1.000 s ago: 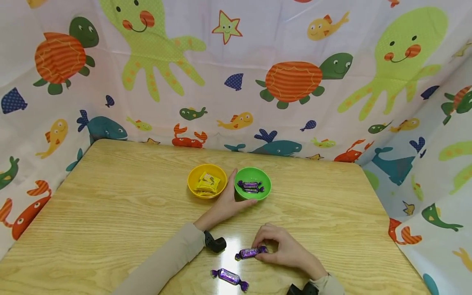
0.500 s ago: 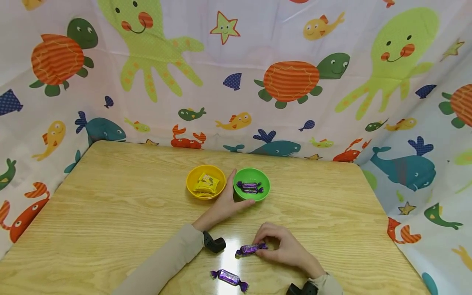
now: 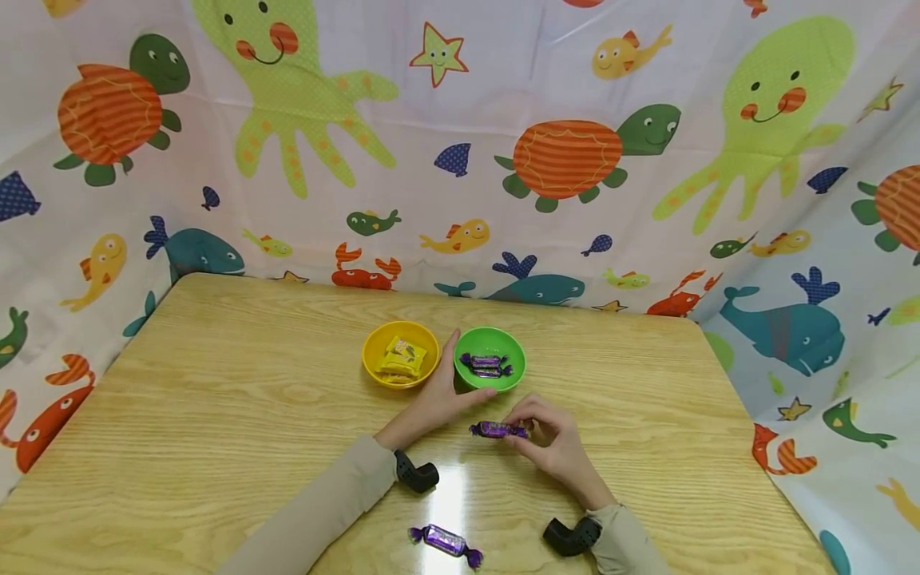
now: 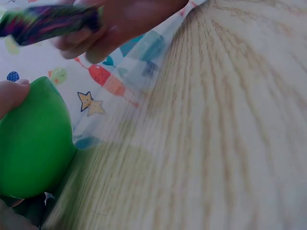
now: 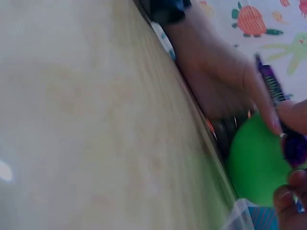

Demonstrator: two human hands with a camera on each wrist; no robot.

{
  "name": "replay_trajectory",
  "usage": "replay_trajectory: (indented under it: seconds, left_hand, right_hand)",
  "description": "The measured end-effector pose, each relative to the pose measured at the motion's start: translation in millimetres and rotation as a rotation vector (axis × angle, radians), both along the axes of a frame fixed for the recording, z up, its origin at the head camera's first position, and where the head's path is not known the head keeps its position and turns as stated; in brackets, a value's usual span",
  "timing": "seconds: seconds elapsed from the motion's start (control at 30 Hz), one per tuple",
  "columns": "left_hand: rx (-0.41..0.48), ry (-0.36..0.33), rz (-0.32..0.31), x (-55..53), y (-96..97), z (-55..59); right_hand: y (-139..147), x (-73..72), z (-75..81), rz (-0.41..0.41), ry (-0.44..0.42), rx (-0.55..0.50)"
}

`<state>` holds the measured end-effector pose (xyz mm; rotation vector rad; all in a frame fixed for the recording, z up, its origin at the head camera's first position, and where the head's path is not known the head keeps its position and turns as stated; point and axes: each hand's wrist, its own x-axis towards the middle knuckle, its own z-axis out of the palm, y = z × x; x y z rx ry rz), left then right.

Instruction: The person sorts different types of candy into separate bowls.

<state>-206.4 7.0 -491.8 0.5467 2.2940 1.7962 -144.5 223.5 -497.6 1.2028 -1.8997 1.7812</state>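
My right hand (image 3: 549, 438) pinches a purple-wrapped candy (image 3: 493, 430) by one twisted end, raised over the table just in front of the green bowl (image 3: 519, 375). In the right wrist view the candy (image 5: 273, 88) stands out past the fingertips, partly hidden by them. My left hand (image 3: 440, 397) holds the green bowl from its near left side, thumb along the front and forefinger along the left. The left wrist view shows a fingertip at the rim of this bowl (image 4: 36, 139). Two purple candies (image 3: 486, 366) lie inside it.
A yellow bowl (image 3: 369, 363) holding several yellow packets (image 3: 402, 358) stands just left of my left hand. Another purple candy (image 3: 446, 541) lies on the wooden table (image 3: 251, 415) near the front. A patterned cloth (image 3: 402, 104) hangs behind the table and along its sides.
My right hand has lifted the candy off the table and carried it forward towards the green bowl. My left hand stays at the bowl.
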Motion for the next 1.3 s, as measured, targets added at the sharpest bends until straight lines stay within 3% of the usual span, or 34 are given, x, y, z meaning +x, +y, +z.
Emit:
replay_trajectory:
  seconds: [0.2,0.33,0.43,0.6,0.9,1.07,1.3]
  left_hand:
    - [0.011,0.010,-0.006,-1.5,-0.8,0.4]
    - [0.002,0.000,0.002,-2.0,-0.9,0.4]
    - [-0.004,-0.005,0.005,-1.9,-0.5,0.0]
    - [0.005,-0.008,-0.001,-1.2,0.0,0.9]
    - [0.018,-0.022,-0.009,-2.6,0.3,1.0]
    - [0.011,-0.024,-0.003,-2.8,1.5,-0.1]
    - [0.010,-0.021,-0.004,-1.2,1.5,1.0]
  right_hand:
    - [2,-20.0,9.2,-0.128,-0.051,-0.173]
    - [0,-33.2,19.8,-0.240,-0.110,-0.182]
    - [-2,-43.6,28.4,-0.343,-0.115,-0.060]
    - [-7,-57.0,43.8,-0.495,-0.076,0.247]
    - [-21,-64.6,61.0,-0.526,-0.018,0.731]
    - [-27,-64.6,63.1,-0.556,-0.091,0.889]
    - [-32,-63.5,67.4,-0.590,-0.124,0.975]
